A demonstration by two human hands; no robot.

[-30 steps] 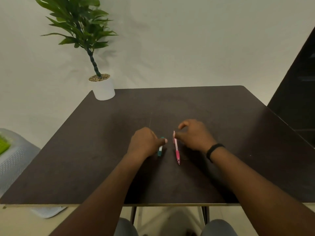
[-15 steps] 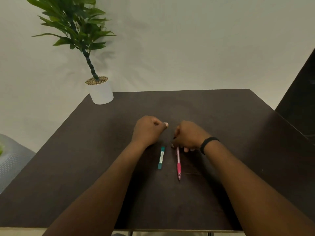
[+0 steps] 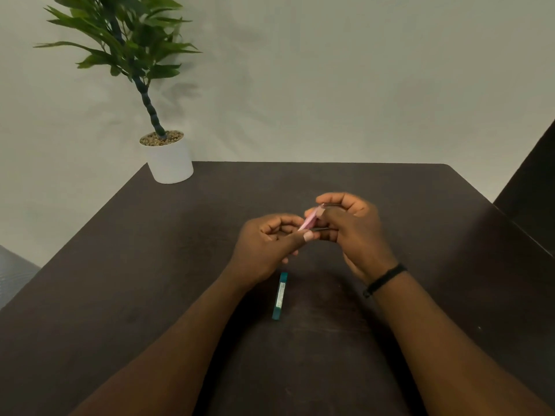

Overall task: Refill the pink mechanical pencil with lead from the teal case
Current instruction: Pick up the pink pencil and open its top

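Note:
The pink mechanical pencil (image 3: 310,220) is lifted off the dark table (image 3: 150,265), held tilted between both hands; most of it is hidden by fingers. My right hand (image 3: 354,232), with a black band on the wrist, grips its upper end. My left hand (image 3: 267,247) closes around its lower end, thumb pointing right. The teal lead case (image 3: 280,295) lies flat on the table just below my hands, nearly lengthwise towards me, untouched.
A green plant in a white pot (image 3: 169,159) stands on the table's far left corner. A pale wall is behind. A dark panel (image 3: 534,181) rises at the right, and a grey object (image 3: 12,274) sits low at the left.
The pencil lay on the table beside the case; now it is raised between both hands. My left hand has let go of the case, which stays on the table.

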